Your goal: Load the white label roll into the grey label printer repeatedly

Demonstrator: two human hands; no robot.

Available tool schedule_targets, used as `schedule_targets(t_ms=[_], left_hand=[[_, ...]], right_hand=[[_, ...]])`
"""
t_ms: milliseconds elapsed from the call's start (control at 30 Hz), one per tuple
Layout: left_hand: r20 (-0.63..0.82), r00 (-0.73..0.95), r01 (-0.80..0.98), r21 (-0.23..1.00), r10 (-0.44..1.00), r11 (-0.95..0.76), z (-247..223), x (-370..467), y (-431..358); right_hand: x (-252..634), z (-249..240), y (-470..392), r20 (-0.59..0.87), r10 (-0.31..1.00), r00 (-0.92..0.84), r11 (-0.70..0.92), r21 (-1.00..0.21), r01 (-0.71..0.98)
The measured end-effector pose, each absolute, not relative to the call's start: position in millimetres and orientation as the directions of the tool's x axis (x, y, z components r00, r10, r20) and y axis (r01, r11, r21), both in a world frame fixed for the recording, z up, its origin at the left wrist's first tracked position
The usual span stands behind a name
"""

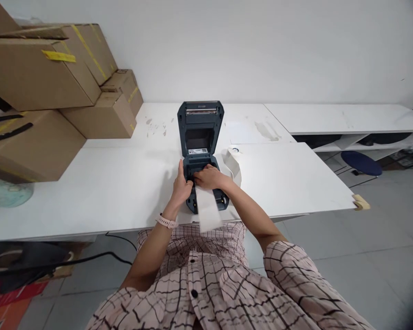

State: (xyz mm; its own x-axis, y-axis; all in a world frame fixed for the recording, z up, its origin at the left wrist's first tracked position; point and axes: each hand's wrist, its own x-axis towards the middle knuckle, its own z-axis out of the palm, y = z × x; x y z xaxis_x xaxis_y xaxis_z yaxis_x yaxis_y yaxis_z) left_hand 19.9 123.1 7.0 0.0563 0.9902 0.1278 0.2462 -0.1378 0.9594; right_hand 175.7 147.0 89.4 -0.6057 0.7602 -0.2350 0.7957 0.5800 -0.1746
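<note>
A dark label printer point(200, 133) stands on the white table with its lid raised. My left hand point(182, 185) rests against the printer's left side, thumb reaching over the edge; whether it grips the casing is hard to tell. Inside the open body is my right hand point(208, 177), its fingers bent down and partly hidden. From beneath that hand a white paper strip point(208, 208) hangs over the printer's front toward my lap. Right of the printer lies a loose curled piece of white paper point(233, 166).
Cardboard boxes point(37, 73) are stacked at the left of the white table point(289, 178), with a greenish wrapped roll point(8, 191) in front. A blue stool point(361, 163) stands at the right. Black cables point(89, 259) hang below the table at the left.
</note>
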Motion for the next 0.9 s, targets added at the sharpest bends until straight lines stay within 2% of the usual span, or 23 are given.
schedule_targets(t_ms=[67, 167, 267, 367, 433, 567, 633, 767, 900], left_hand=[[0.094, 0.052, 0.255, 0.961, 0.994, -0.104, 8.1, 19.7, 121.8], [0.09, 0.044, 0.234, 0.967, 0.995, -0.098, 11.1, 19.0, 118.4], [0.122, 0.044, 0.204, 0.971, 0.992, -0.129, 13.4, 18.2, 115.5], [0.143, 0.035, 0.2, 0.969, 0.989, -0.147, 15.2, 18.4, 114.4], [0.135, 0.029, 0.206, 0.969, 0.99, -0.138, 16.2, 19.0, 114.0], [0.139, 0.029, 0.189, 0.972, 0.99, -0.142, 17.3, 20.2, 113.2], [0.138, 0.022, 0.181, 0.974, 0.99, -0.139, 17.3, 20.4, 113.1], [0.063, 0.016, 0.235, 0.97, 0.998, -0.065, 18.2, 20.4, 113.3], [0.033, 0.02, 0.267, 0.963, 0.999, -0.037, 20.2, 20.3, 112.6]], right_hand=[[189.9, 98.2, 144.2, -0.204, 0.681, -0.704, 0.609, -0.377, 0.698], [235.8, 110.1, 133.2, -0.014, 0.585, -0.811, 0.55, -0.728, 0.409], [301.8, 104.4, 114.5, 0.182, 0.673, -0.717, 0.402, -0.903, 0.149], [365.7, 81.2, 95.4, 0.39, 0.856, -0.34, 0.39, -0.918, -0.07], [396.3, 63.9, 88.5, 0.371, 0.919, -0.135, 0.359, -0.927, -0.105], [417.1, 35.9, 96.2, 0.075, 0.991, -0.115, 0.084, -0.994, 0.077], [412.5, 23.0, 105.7, -0.008, 0.995, -0.096, 0.001, -0.995, 0.097], [402.8, 1.3, 117.1, -0.053, 0.994, -0.092, -0.05, -0.998, 0.03], [412.2, 0.5, 125.2, 0.022, 0.999, -0.031, 0.02, -0.999, -0.043]])
